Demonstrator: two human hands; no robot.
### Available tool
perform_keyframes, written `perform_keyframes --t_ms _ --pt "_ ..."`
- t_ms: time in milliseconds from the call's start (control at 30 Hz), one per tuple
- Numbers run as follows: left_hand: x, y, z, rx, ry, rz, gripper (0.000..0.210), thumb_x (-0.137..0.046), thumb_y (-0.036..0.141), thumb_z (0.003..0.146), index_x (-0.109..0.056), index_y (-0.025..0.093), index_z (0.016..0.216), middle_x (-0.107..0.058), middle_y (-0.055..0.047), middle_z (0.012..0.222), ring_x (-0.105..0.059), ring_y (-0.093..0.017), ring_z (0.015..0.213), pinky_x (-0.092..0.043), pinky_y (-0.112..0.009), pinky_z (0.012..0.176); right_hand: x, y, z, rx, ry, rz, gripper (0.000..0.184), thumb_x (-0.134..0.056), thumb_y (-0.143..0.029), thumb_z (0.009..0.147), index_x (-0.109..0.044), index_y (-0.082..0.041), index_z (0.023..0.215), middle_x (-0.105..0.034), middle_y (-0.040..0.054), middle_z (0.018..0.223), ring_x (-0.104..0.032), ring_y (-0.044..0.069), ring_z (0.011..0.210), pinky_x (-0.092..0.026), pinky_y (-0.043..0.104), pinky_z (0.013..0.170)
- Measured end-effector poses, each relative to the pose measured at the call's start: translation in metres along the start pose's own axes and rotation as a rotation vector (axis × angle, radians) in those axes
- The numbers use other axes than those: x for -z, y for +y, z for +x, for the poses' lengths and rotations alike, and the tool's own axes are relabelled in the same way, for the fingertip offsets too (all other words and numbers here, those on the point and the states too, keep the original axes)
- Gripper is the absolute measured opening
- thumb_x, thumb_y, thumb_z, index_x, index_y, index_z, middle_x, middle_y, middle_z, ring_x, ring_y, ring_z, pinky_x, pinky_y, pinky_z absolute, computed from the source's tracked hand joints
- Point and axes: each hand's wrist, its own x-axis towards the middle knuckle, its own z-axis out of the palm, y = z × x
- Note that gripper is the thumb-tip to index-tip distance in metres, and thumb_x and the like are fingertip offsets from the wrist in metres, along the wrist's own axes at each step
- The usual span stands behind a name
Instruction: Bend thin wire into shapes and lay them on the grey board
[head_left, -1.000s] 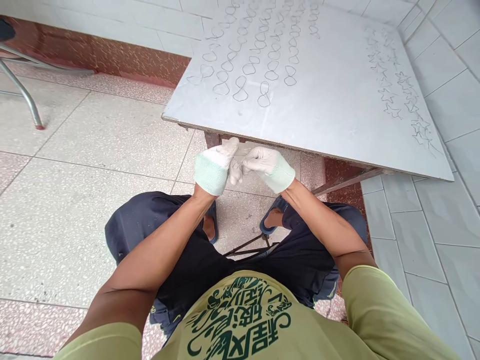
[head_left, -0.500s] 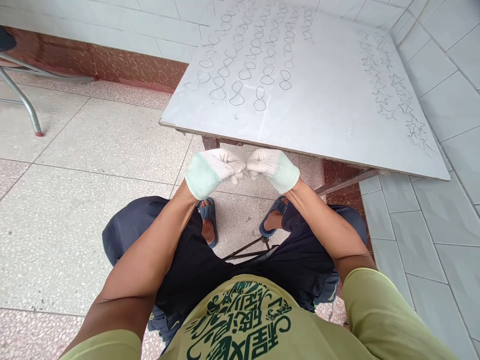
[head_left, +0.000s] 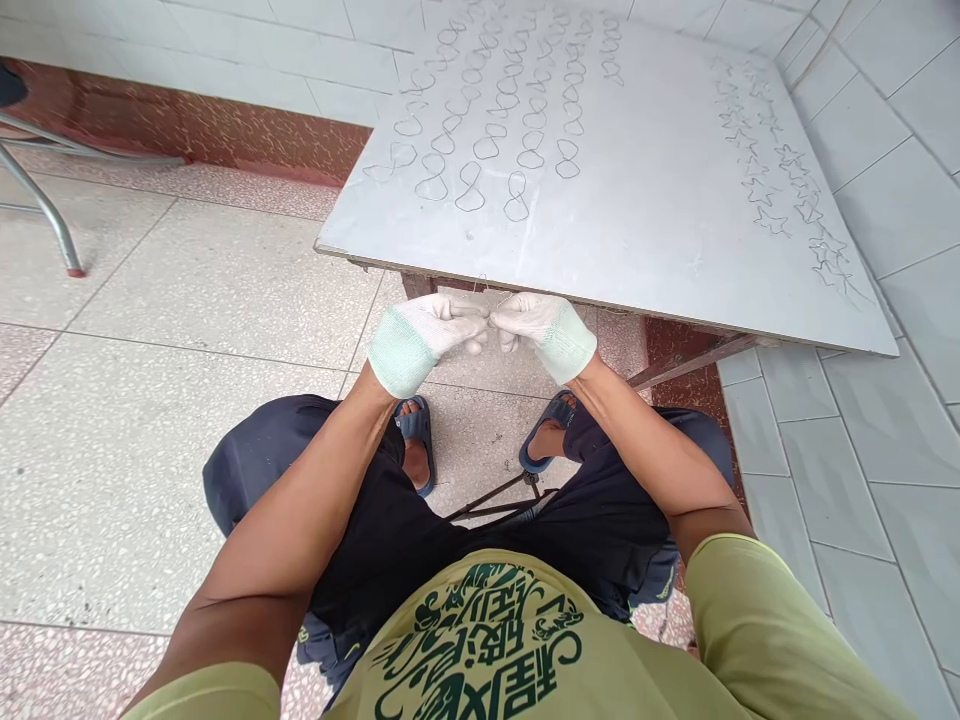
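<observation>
One thin bent wire [head_left: 482, 279] is held between two gloved hands, low in front of the near edge of the bench [head_left: 660, 200], its narrow peak pointed toward the far side. Its left end is pinched by the left hand [head_left: 439, 327], the fingers closed together; its right end is gripped likewise by the right hand [head_left: 540, 325], whose fingers are also drawn shut. The two sets of fingertips are brought together at the middle. On the left half of the bench, six rows of figure-eight wires [head_left: 517, 197] are laid out, running toward the far edge; on the right, two rows of star-shaped wires [head_left: 771, 221] are set. In neither group can single pieces be counted surely. Below, two blue sandals [head_left: 412, 424] are worn on the floor [head_left: 187, 450], and at far left one red-tipped metal leg [head_left: 56, 220] is seen.
</observation>
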Motion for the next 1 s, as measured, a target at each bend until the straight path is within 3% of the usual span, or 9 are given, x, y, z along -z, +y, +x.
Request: perform_keyframes --t_ms 167,333,500,767,900,1000 --pt "-0.003 0.001 0.004 0.054 -0.075 -0.004 0.024 -0.093 0.039 0.08 -0.085 0.018 0.088 -0.082 -0.008 0.076 -0.069 -0.017 0.06 -0.054 -0.027 0.055 -0.004 -0.002 -0.003 -0.025 0.078 0.051 0.036 -0.082 -0.028 0.1 -0.07 -0.024 0.066 -0.072 -0.0018 0.063 -0.063 0.013 0.061 -0.052 0.027 0.067" --pt "-0.002 -0.003 0.006 0.054 -0.039 -0.066 0.021 -0.091 0.038 0.078 -0.082 0.02 0.085 -0.077 -0.004 0.069 -0.063 -0.015 0.055 -0.052 -0.027 0.052 -0.01 0.0 -0.004 -0.023 0.1 0.091 0.042 -0.082 -0.021 0.102 -0.067 -0.024 0.062 -0.069 -0.0025 0.059 -0.06 0.012 0.059 -0.047 0.028 0.067" --pt "-0.002 -0.003 0.009 0.016 -0.133 -0.132 0.028 -0.09 0.045 0.081 -0.076 0.022 0.076 -0.067 -0.002 0.063 -0.061 -0.016 0.057 -0.052 -0.029 0.054 -0.01 0.005 -0.003 0.033 0.107 0.128 0.045 -0.085 -0.029 0.106 -0.067 -0.024 0.065 -0.072 -0.0018 0.063 -0.062 0.012 0.063 -0.051 0.028 0.068" --pt "0.002 0.006 0.008 0.015 -0.029 -0.11 0.035 -0.093 0.053 0.076 -0.076 0.023 0.082 -0.072 -0.002 0.067 -0.059 -0.015 0.053 -0.055 -0.03 0.053 0.0 -0.007 0.004 -0.055 0.092 0.042 0.054 -0.093 -0.069 0.102 -0.076 -0.023 0.081 -0.078 0.0014 0.074 -0.07 0.014 0.065 -0.058 0.027 0.062" --pt "0.002 0.016 0.005 0.039 0.003 -0.098 0.036 -0.095 0.053 0.077 -0.077 0.023 0.087 -0.072 -0.002 0.064 -0.062 -0.016 0.052 -0.052 -0.03 0.049 0.013 -0.017 -0.001 -0.044 0.098 0.055 0.054 -0.091 -0.072 0.104 -0.079 -0.022 0.086 -0.081 0.0046 0.079 -0.074 0.016 0.068 -0.061 0.028 0.064" --pt "0.002 0.023 0.007 0.005 0.007 -0.055 0.031 -0.093 0.049 0.08 -0.079 0.023 0.087 -0.073 -0.002 0.063 -0.066 -0.018 0.053 -0.055 -0.029 0.05 0.016 -0.023 -0.003 -0.033 0.071 0.014 0.047 -0.092 -0.063 0.106 -0.08 -0.021 0.089 -0.082 0.0036 0.079 -0.074 0.016 0.069 -0.062 0.028 0.066"
